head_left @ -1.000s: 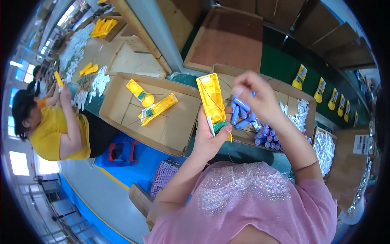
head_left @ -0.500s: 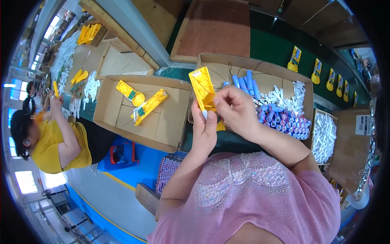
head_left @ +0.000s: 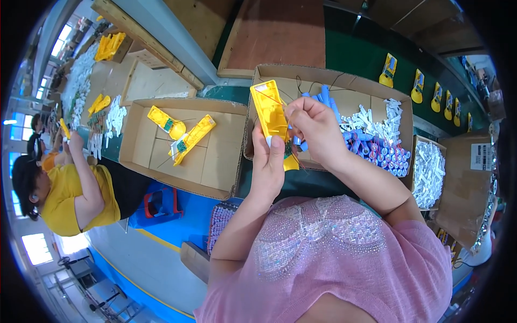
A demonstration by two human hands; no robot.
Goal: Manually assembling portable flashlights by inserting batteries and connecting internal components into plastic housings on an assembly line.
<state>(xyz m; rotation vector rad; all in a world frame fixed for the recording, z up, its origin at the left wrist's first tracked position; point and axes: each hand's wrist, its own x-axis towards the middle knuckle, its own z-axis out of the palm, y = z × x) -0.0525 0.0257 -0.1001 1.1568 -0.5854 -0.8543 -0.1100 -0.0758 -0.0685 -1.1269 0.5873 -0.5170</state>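
My left hand (head_left: 267, 164) is closed round the lower part of a yellow plastic housing (head_left: 265, 112), its open hollow side facing me. A small white piece shows beside the thumb. My right hand (head_left: 319, 132) pinches at the housing's right edge, where a thin reddish wire crosses the hollow to the fingertips. A bit of green circuit board (head_left: 289, 149) and the housing's rounded yellow end (head_left: 291, 162) show below, between the hands. Behind the right hand stand blue cylindrical cells (head_left: 325, 97) in a cardboard box (head_left: 366, 97).
Two yellow housings with circuit boards (head_left: 181, 146) lie in the left cardboard tray (head_left: 215, 161). White strips and wired blue cells (head_left: 385, 153) fill the right box. A box of white strips (head_left: 428, 175) stands farther right. Yellow housings (head_left: 417, 86) line the green surface. A co-worker (head_left: 81, 188) sits left.
My right hand has moved up along the housing's edge, and a reddish wire now stretches across the hollow. The green board and rounded end show more clearly below. The view has shifted slightly.
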